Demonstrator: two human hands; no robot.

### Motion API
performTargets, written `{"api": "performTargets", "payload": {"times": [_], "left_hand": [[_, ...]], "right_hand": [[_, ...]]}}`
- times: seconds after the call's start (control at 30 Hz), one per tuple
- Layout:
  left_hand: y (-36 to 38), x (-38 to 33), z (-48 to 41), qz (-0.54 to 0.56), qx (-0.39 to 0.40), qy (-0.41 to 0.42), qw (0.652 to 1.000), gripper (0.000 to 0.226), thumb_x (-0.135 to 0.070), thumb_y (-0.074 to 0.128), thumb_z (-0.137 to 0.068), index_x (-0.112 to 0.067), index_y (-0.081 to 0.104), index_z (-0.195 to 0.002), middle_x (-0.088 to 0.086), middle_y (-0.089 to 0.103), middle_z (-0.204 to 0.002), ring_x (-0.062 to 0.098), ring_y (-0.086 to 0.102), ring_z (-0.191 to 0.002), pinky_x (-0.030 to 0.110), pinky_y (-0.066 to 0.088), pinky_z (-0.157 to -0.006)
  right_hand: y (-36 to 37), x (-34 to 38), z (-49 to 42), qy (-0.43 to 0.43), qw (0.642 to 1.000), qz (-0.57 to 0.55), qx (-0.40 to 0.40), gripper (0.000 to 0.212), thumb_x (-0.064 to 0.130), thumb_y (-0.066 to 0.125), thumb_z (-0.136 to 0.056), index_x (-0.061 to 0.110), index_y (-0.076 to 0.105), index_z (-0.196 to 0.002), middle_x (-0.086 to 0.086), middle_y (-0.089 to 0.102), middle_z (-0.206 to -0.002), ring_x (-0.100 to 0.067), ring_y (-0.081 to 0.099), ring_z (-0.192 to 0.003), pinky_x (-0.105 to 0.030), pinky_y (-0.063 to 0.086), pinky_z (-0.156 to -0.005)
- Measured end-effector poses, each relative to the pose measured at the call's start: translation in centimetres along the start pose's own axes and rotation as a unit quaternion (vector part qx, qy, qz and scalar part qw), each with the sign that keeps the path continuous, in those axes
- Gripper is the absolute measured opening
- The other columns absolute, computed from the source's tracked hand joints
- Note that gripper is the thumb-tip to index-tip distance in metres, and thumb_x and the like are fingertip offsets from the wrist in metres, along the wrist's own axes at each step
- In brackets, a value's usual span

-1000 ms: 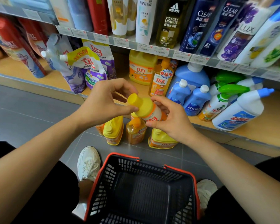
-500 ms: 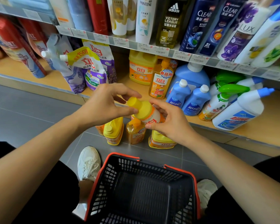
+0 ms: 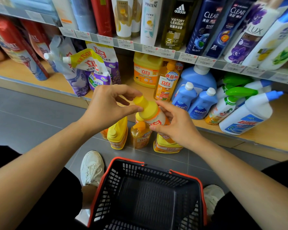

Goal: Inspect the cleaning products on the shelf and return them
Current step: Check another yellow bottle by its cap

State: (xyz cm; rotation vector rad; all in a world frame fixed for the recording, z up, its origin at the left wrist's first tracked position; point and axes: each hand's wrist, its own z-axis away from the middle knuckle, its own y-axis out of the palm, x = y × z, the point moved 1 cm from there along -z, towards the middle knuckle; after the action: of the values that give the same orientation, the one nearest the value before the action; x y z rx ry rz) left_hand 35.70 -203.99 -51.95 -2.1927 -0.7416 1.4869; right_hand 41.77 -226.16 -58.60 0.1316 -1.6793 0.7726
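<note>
An orange detergent bottle (image 3: 154, 117) with a yellow cap (image 3: 145, 105) is tilted in mid-air in front of the lower shelf (image 3: 273, 130). My right hand (image 3: 178, 127) grips its body from the right. My left hand (image 3: 110, 107) pinches the yellow cap between thumb and forefinger. The bottle's lower part is hidden behind my right hand.
Three yellow-orange bottles (image 3: 118, 138) stand on the grey floor below my hands. A black basket with a red rim (image 3: 146, 195) sits between my white shoes (image 3: 91, 168). Blue bottles (image 3: 184, 97), white spray bottles (image 3: 246, 115) and refill pouches (image 3: 88, 70) crowd the shelf.
The bottle has dropped slightly and tilted further left. My left hand's thumb and forefinger have closed onto the cap. My right hand keeps its hold.
</note>
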Motion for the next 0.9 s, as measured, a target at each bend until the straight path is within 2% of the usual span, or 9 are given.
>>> {"api": "performTargets", "payload": {"times": [0.13,0.27,0.4,0.5,0.57,0.63,0.7,0.77,0.9], "left_hand": [[0.3,0.5,-0.3,-0.021,0.033,-0.015,0.999,0.041,-0.029,0.080,-0.084,-0.017,0.072,-0.121,-0.001,0.073,-0.103,0.011,0.069,-0.090,0.030,0.061,-0.075],[1.2,1.4,0.0,-0.046,0.079,-0.041,0.995,0.034,-0.035,0.075,-0.087,-0.014,0.075,-0.114,-0.004,0.072,-0.103,0.009,0.068,-0.093,0.025,0.059,-0.074],[1.7,2.8,0.3,-0.048,0.121,-0.090,0.987,0.043,-0.028,0.075,-0.089,-0.016,0.068,-0.130,-0.003,0.074,-0.112,0.005,0.068,-0.097,0.025,0.058,-0.079],[2.9,3.5,1.1,-0.036,0.199,-0.131,0.970,0.058,-0.036,0.079,-0.085,-0.021,0.061,-0.138,-0.004,0.068,-0.127,0.009,0.065,-0.106,0.034,0.057,-0.089],[3.9,3.6,1.8,-0.017,0.264,-0.147,0.953,0.068,-0.044,0.079,-0.081,-0.027,0.055,-0.143,-0.008,0.063,-0.135,0.011,0.061,-0.113,0.035,0.055,-0.094],[4.6,3.7,2.4,0.012,0.304,-0.153,0.940,0.073,-0.046,0.080,-0.078,-0.029,0.051,-0.143,-0.009,0.061,-0.135,0.013,0.059,-0.118,0.033,0.052,-0.099],[4.9,4.0,2.4,0.039,0.295,-0.168,0.940,0.074,-0.040,0.081,-0.079,-0.023,0.048,-0.143,-0.005,0.063,-0.132,0.014,0.061,-0.119,0.031,0.053,-0.098],[4.9,4.2,2.2,0.090,0.264,-0.198,0.940,0.065,-0.029,0.081,-0.081,-0.017,0.049,-0.136,-0.001,0.067,-0.124,0.016,0.066,-0.114,0.028,0.057,-0.093],[4.7,4.0,1.9,0.194,0.222,-0.236,0.926,0.068,-0.032,0.081,-0.072,-0.020,0.048,-0.130,0.003,0.065,-0.125,0.017,0.068,-0.110,0.035,0.059,-0.091]], "right_hand": [[0.0,-0.3,0.0,0.007,1.000,-0.019,0.000,0.080,0.019,0.087,-0.074,0.021,0.050,-0.144,0.000,0.064,-0.129,-0.016,0.062,-0.118,-0.045,0.053,-0.099],[-0.2,-0.1,-0.3,0.000,1.000,-0.018,-0.021,0.076,0.024,0.088,-0.074,0.034,0.051,-0.140,0.004,0.067,-0.123,-0.012,0.064,-0.113,-0.039,0.056,-0.094],[-1.1,0.5,-0.5,0.017,0.996,-0.073,-0.047,0.064,0.020,0.086,-0.075,0.039,0.057,-0.129,0.007,0.075,-0.109,-0.007,0.070,-0.103,-0.027,0.058,-0.083],[-1.4,1.2,-0.5,0.042,0.984,-0.156,-0.071,0.057,0.011,0.082,-0.079,0.028,0.060,-0.128,0.005,0.078,-0.102,-0.010,0.073,-0.096,-0.020,0.057,-0.074],[-1.6,1.6,-0.5,0.060,0.971,-0.216,-0.085,0.053,0.010,0.080,-0.079,0.018,0.060,-0.128,0.001,0.077,-0.106,-0.014,0.073,-0.100,-0.023,0.057,-0.076],[-1.7,1.9,-0.6,0.075,0.957,-0.262,-0.097,0.051,0.018,0.081,-0.076,0.019,0.062,-0.123,0.000,0.075,-0.112,-0.016,0.071,-0.106,-0.030,0.059,-0.081],[-1.9,2.0,-0.8,0.092,0.944,-0.295,-0.119,0.051,0.024,0.080,-0.071,0.020,0.063,-0.120,0.000,0.073,-0.116,-0.019,0.069,-0.110,-0.040,0.059,-0.087],[-2.0,1.8,-0.9,0.112,0.926,-0.333,-0.142,0.051,0.023,0.078,-0.074,0.015,0.063,-0.121,-0.003,0.071,-0.118,-0.022,0.069,-0.111,-0.045,0.058,-0.088],[-2.6,1.3,-1.2,0.153,0.885,-0.407,-0.169,0.032,0.018,0.070,-0.089,0.014,0.063,-0.120,-0.006,0.071,-0.118,-0.024,0.071,-0.106,-0.042,0.061,-0.080]]}}
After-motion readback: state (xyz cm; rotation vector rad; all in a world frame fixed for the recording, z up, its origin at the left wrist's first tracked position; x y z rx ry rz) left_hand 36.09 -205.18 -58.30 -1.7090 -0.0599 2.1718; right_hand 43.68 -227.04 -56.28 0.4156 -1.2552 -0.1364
